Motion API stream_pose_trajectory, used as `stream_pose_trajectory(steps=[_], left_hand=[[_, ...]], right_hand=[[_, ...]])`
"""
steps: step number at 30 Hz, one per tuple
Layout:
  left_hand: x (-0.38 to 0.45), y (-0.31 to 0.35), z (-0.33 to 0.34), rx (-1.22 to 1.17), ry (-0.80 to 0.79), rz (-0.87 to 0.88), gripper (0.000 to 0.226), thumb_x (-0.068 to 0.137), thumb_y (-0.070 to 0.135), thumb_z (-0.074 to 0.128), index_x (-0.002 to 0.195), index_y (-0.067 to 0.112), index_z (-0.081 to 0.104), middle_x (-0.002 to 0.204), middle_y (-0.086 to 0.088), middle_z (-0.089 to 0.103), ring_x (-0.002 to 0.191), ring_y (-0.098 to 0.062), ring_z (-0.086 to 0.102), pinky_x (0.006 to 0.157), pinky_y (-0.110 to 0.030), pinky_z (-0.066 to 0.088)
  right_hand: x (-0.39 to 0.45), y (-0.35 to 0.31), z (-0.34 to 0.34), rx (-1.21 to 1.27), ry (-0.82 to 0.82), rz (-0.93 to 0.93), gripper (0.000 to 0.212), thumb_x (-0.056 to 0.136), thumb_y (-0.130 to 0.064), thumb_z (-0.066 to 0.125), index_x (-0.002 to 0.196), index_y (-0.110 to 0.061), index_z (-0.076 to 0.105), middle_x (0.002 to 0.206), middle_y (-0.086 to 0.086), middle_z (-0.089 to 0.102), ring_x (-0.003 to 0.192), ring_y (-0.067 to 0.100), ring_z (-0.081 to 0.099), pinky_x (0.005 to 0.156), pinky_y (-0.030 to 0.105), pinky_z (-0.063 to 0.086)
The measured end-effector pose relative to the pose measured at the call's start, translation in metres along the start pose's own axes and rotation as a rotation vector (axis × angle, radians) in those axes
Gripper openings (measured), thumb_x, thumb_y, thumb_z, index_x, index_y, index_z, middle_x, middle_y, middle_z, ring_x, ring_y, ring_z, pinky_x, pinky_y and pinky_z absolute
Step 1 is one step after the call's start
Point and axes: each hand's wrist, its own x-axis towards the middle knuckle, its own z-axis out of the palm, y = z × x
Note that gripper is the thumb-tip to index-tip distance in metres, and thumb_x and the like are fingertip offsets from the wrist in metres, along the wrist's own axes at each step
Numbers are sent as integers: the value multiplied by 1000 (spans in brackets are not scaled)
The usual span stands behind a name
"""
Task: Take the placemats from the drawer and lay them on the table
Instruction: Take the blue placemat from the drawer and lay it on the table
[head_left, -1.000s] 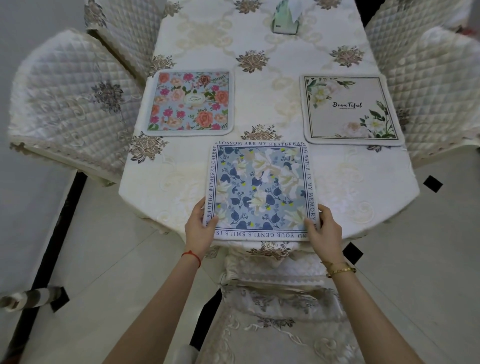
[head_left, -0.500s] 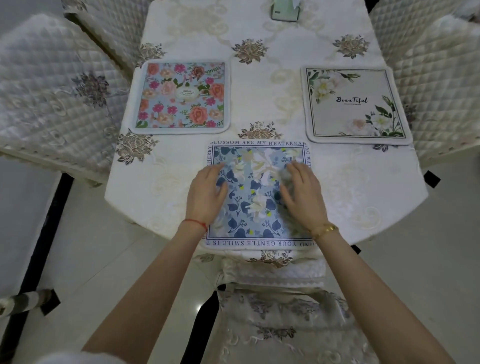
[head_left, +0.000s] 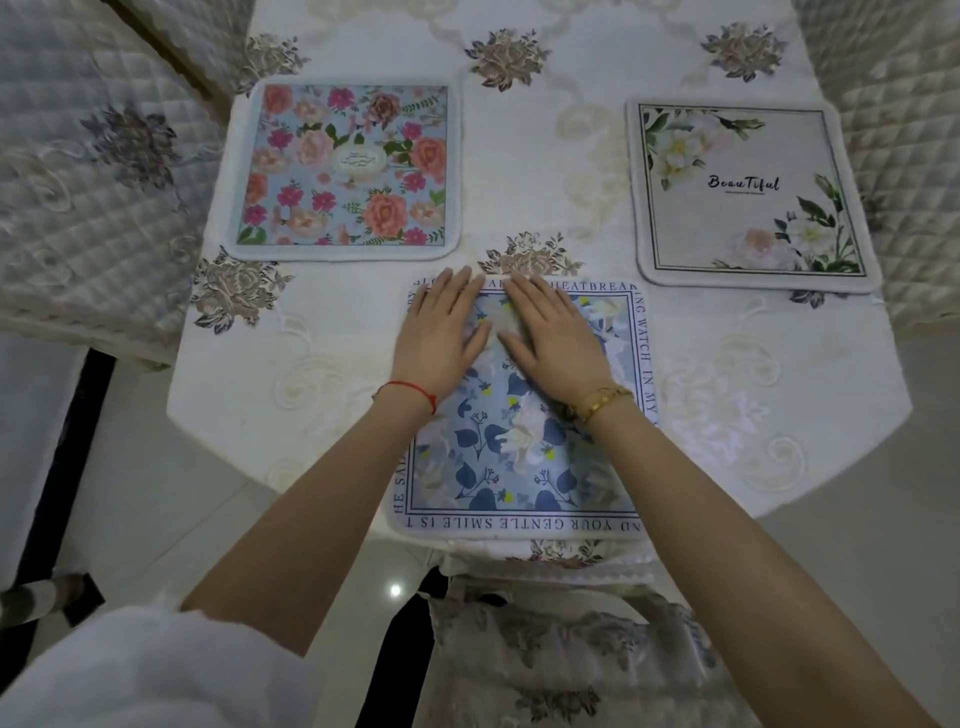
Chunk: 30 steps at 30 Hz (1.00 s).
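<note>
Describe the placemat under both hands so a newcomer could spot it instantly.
On the white tablecloth lie three placemats. It is the blue placemat at the near edge, with the left hand and right hand flat on it. Only it has lettering around its border.

head view | looks forward and steeply down from above and behind both hands | close over the table's near edge (head_left: 779, 483) | single view, nothing shared

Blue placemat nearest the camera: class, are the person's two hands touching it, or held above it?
Touching. The head view shows the left hand and right hand lying flat, palms down, on the far half of the blue placemat, with no gap visible beneath them.
</note>
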Motion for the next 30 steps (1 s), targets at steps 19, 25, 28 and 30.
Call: stream_pose_trajectory(steps=[19,25,28,30], left_hand=[[-45,40,1,-16,-97,8,63,100,39,38,153,13,15,161,-5,13,149,-21,7,122,-40,6],[-60,23,2,18,-109,-40,67,97,53,23,153,17,17,160,-3,16,149,-20,10,122,-39,9],[-74,5,-4,15,-104,-104,64,100,50,31,153,18,14,161,-1,12,149,-19,6,122,-38,8],[-84,-5,-9,27,-105,-129,64,100,48,31,153,17,13,161,-2,11,149,-20,7,122,-39,8]], right_hand=[[-49,-16,-5,76,-45,3,58,101,-35,36,152,-15,17,160,2,12,148,20,2,121,37,0],[-68,9,-4,75,-42,73,59,102,-40,32,153,-18,13,160,-3,10,148,14,3,121,34,4],[-89,32,-14,72,-24,150,59,102,-40,33,153,-19,11,160,-3,9,147,13,3,120,32,1],[-101,44,-20,49,-37,201,60,102,-40,31,153,-18,8,160,-2,8,148,13,4,120,33,0]])
